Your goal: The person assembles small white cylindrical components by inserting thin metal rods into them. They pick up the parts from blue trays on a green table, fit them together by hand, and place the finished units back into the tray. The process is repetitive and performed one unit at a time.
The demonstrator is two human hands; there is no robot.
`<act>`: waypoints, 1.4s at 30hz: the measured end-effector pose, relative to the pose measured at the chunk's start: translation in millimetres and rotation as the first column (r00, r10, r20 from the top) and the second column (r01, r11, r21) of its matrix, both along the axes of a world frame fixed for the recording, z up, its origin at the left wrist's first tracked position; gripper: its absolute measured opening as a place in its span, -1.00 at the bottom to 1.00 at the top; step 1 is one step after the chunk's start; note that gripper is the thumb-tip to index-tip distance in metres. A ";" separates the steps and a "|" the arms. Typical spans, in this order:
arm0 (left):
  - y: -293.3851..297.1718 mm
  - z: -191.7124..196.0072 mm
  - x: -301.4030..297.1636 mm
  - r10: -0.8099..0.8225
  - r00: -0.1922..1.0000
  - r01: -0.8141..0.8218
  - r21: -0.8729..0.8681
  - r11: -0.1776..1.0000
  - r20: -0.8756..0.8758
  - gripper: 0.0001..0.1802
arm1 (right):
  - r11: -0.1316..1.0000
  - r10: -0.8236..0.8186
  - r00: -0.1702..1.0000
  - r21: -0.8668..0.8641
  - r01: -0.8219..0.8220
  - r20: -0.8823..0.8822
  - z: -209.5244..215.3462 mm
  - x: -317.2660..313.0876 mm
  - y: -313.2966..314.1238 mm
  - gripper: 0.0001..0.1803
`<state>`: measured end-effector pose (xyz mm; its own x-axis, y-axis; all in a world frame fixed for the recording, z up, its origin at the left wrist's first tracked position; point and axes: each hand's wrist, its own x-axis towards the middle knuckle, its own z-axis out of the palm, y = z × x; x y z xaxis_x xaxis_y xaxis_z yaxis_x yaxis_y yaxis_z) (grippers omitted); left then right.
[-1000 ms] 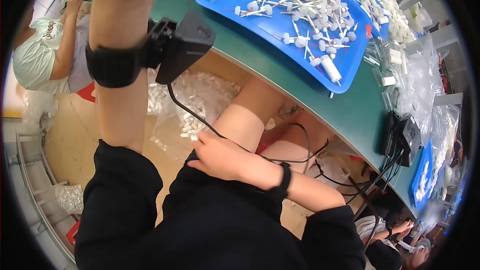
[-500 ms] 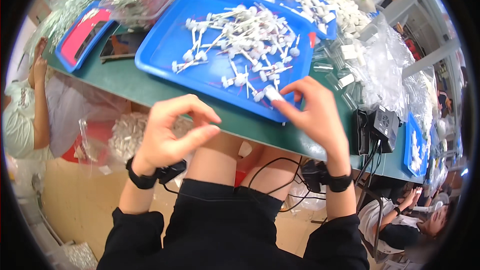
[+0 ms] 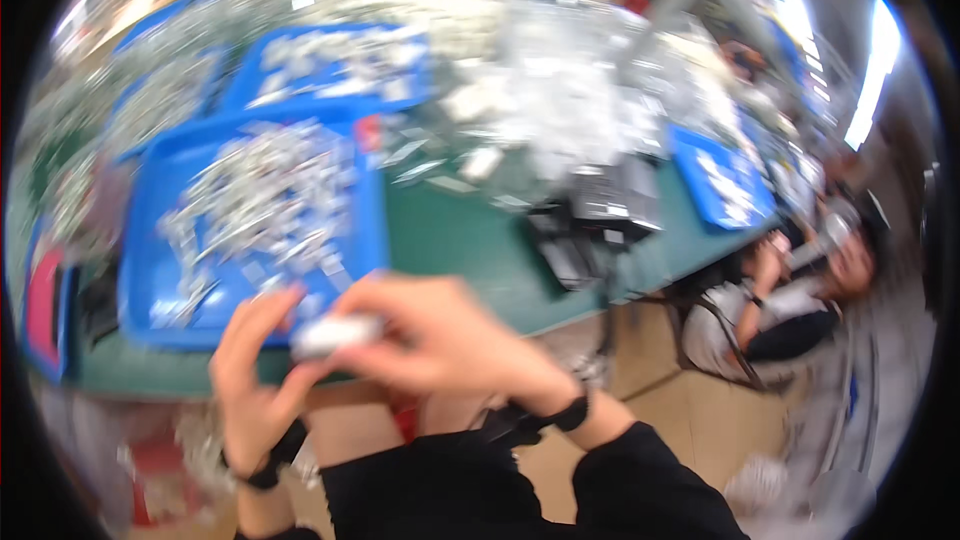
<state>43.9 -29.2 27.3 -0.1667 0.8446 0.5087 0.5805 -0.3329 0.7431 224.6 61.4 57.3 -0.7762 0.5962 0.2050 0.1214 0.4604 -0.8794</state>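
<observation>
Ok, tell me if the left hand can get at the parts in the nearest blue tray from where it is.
Probably yes. The left hand sits just below the blue tray edge with nothing between, though both hands pinch a small white part, so its fingers are busy.

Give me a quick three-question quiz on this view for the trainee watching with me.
1. True or false: both hands are on the small white part in front of the person.
2. The blue tray nearest the hands holds: A) many small white parts, B) folded cloths, C) nothing.
3. What colour is the table top under the trays?

Key
1. True: the left hand and the right hand meet at it, though blur hides the exact grip.
2. A.
3. Green.
</observation>
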 end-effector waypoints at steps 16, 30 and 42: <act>-123.4 -49.5 -28.3 0.271 0.850 -0.124 -0.327 0.937 0.451 -0.80 | 0.952 0.068 0.945 -0.264 -0.157 -0.319 -92.2 -85.2 -112.7 -0.82; -169.6 -320.8 -132.9 0.575 0.817 -0.067 -0.980 0.185 0.053 -0.72 | 0.968 0.205 0.953 0.094 -0.231 0.224 -68.3 -7.3 -53.8 -0.77; -202.8 -387.8 -105.4 0.664 0.744 0.104 -0.995 0.001 0.078 -0.68 | 0.998 0.005 1.000 0.065 -0.005 0.000 -18.8 16.6 7.2 -0.80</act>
<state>-61.5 -232.0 -360.4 -0.3724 0.2707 -0.8877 -0.0931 0.9408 0.3259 241.2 68.5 38.6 -0.7788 0.5779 0.2438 0.1186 0.5173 -0.8475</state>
